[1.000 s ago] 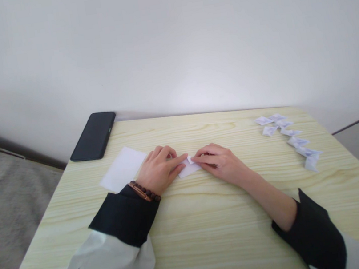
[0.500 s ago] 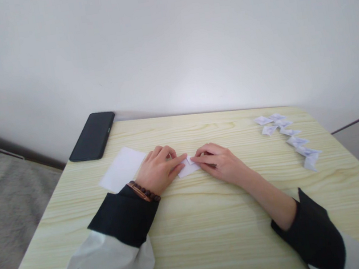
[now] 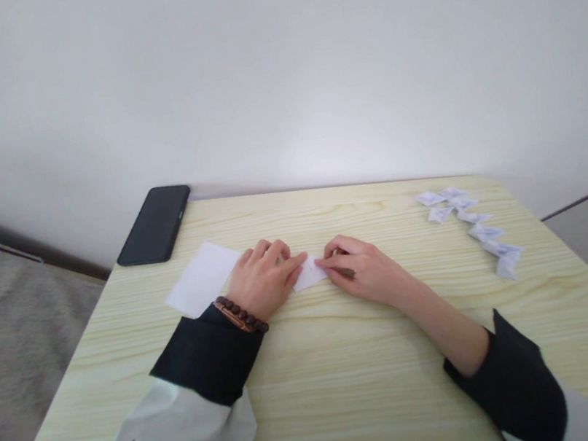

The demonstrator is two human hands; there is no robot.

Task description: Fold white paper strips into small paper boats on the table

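A small white folded paper [image 3: 309, 275] lies flat on the pale wooden table [image 3: 328, 377], near its middle. My left hand [image 3: 265, 278], with a bead bracelet at the wrist, presses on the paper's left edge with curled fingers and the index finger stretched out. My right hand [image 3: 361, 269] pinches the paper's right edge with closed fingertips. Most of the paper is covered by both hands.
A flat white sheet [image 3: 202, 278] lies left of my left hand. A black phone [image 3: 154, 224] rests at the far left corner, overhanging the edge. Several small folded paper pieces [image 3: 475, 226] lie in a row at the far right. A white wall stands behind the table.
The small upright flap between my fingertips has been pressed down flat. Both hands stay on the paper in nearly the same place.
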